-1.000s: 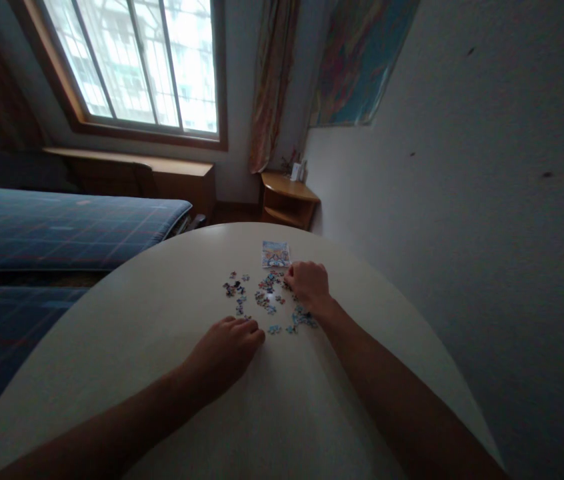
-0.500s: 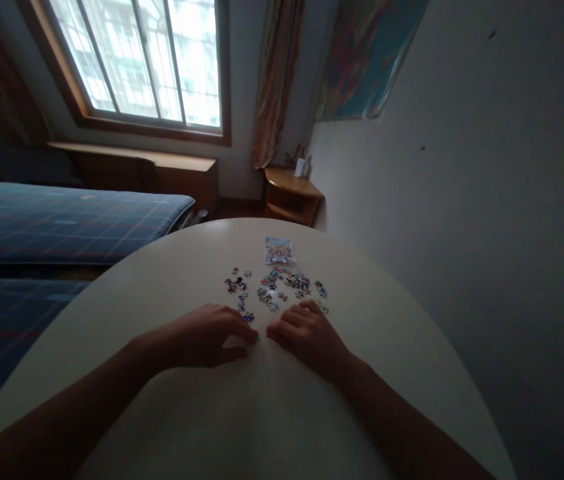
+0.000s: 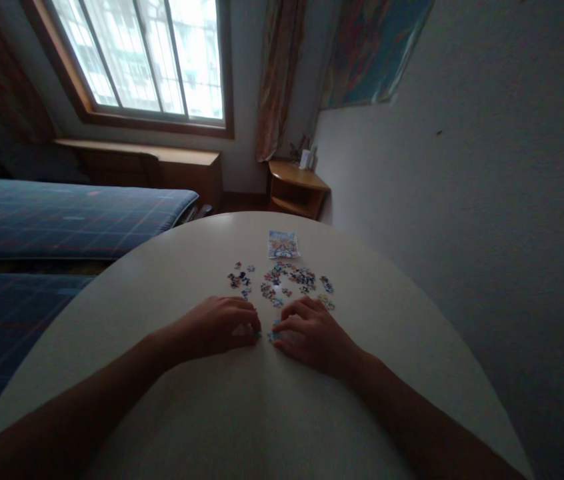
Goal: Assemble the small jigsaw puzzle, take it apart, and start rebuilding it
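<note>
So going left to right: far left there's a patterned curtain [image 3: 12, 80], and below it a bed [image 3: 67, 217] with a blue plaid mattress. Next over is a bright window [image 3: 147, 63] in a wooden frame, bars showing through the glass, with a low wooden unit [image 3: 189, 155] under it.

Main thing up front is a big round pale counter [image 3: 202, 260]. On its left side is a loose bunch of dark puzzle pieces [image 3: 239, 279], and just this side of those is the left hand [image 3: 215, 327], palm down, fingers curled. Its grip is pinched on a small blue piece [image 3: 257, 335] at the tips of the thumb and fingers. Just across a narrow gap sits a light-blue piece [image 3: 271, 337], and the right hand's [image 3: 315, 333] grip has it between thumb and fingers. Can't tell if either piece is off the counter or resting on it.

Beyond the hands, around the middle, lies a flat picture packet [image 3: 283, 245], and this side of it the main heap [image 3: 303, 277] of mixed pieces spreads in a rough ring. Behind all that, a second curtain [image 3: 278, 83] hangs over a little corner cabinet [image 3: 298, 175] with a white item [image 3: 305, 159] on top.

Right of the heap there's a small colourful cluster [image 3: 327, 285], just past the right hand. Then a colourful poster [image 3: 375, 57] on the pale wall [image 3: 467, 200].
</note>
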Demonstrator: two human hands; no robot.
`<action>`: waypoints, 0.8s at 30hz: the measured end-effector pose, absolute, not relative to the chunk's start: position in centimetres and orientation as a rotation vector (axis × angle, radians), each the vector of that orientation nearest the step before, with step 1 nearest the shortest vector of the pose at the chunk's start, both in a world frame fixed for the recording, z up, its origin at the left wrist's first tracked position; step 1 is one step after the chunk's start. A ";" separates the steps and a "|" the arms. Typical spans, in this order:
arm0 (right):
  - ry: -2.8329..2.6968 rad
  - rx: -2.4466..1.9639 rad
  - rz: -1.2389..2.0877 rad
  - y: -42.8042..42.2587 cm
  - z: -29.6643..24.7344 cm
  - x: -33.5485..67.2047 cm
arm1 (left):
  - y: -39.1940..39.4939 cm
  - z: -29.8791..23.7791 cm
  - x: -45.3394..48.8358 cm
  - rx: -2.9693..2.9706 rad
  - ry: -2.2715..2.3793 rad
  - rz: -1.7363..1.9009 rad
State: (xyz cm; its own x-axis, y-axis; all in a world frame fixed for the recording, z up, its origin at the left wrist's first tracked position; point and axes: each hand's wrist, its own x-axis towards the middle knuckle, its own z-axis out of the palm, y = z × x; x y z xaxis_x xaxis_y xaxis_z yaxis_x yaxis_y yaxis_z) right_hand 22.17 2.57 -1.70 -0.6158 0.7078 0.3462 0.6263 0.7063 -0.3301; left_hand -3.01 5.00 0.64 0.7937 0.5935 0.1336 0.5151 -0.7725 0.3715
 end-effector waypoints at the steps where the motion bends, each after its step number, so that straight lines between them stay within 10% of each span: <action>1: -2.443 -1.052 0.272 2.5 -1.7 22.0 | 5.0 0.6 -2.9 2.660 0.864 0.349; 24: -2.343 -1.426 0.153 4.4 -0.3 27.0 | 4.5 0.0 -2.2 2.695 0.789 0.500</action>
